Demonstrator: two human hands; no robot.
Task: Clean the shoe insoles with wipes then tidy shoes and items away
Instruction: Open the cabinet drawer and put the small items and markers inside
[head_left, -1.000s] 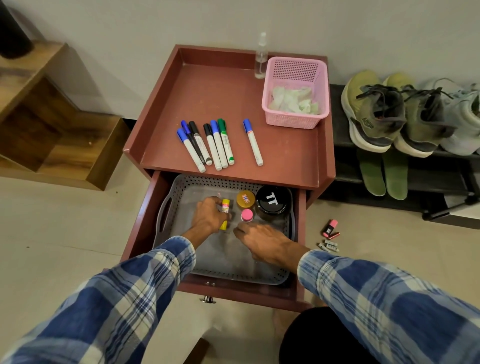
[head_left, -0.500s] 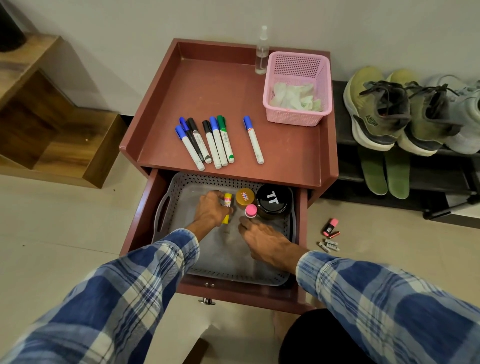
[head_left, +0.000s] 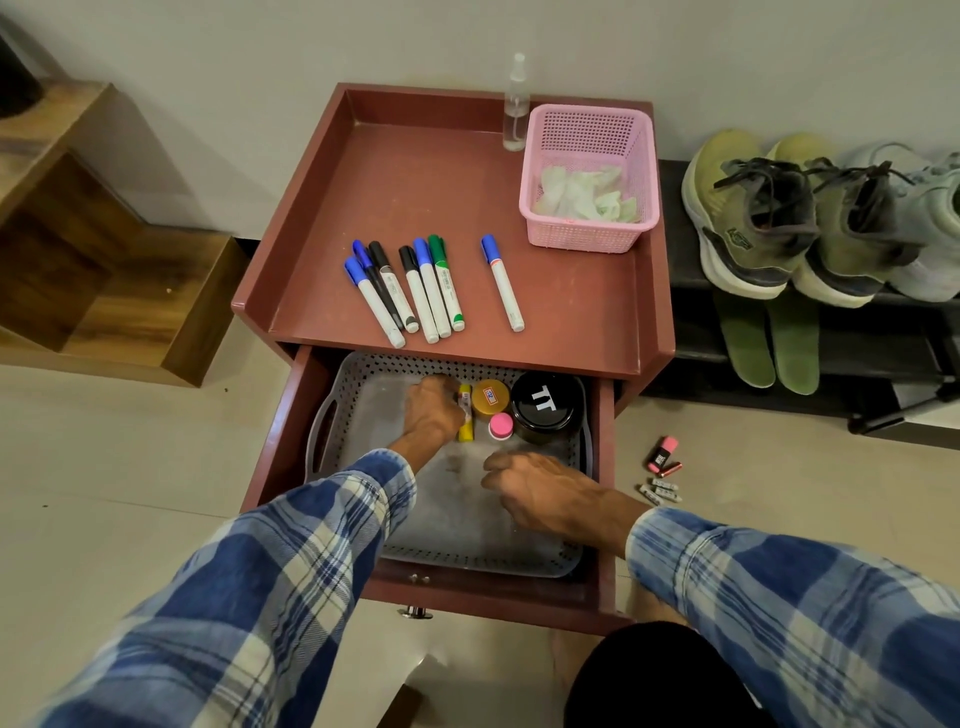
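Tidying stage, in my judgement well advanced but unfinished. My left hand (head_left: 432, 413) is curled round a small yellow stick (head_left: 466, 422), setting it upright in the grey tray (head_left: 358, 410) inside the open drawer (head_left: 498, 597), just left of an orange-lidded jar (head_left: 490, 397), a pink-capped item (head_left: 501, 426) and a black tub (head_left: 546, 408). My right hand (head_left: 545, 491) hovers over the tray floor at about 5 o'clock from these, fingers loosely bent, holding nothing.

Two green insoles (head_left: 769, 340) hang below the olive shoes (head_left: 753, 218) on the rack at 3 o'clock; I cannot tell whether they are clean.

Left to do, I judge: seven markers (head_left: 410, 291) on the cabinet top, the pink basket (head_left: 589, 228) of wipes, the spray bottle (head_left: 516, 111), and small items (head_left: 662, 475) on the floor at 4 o'clock.
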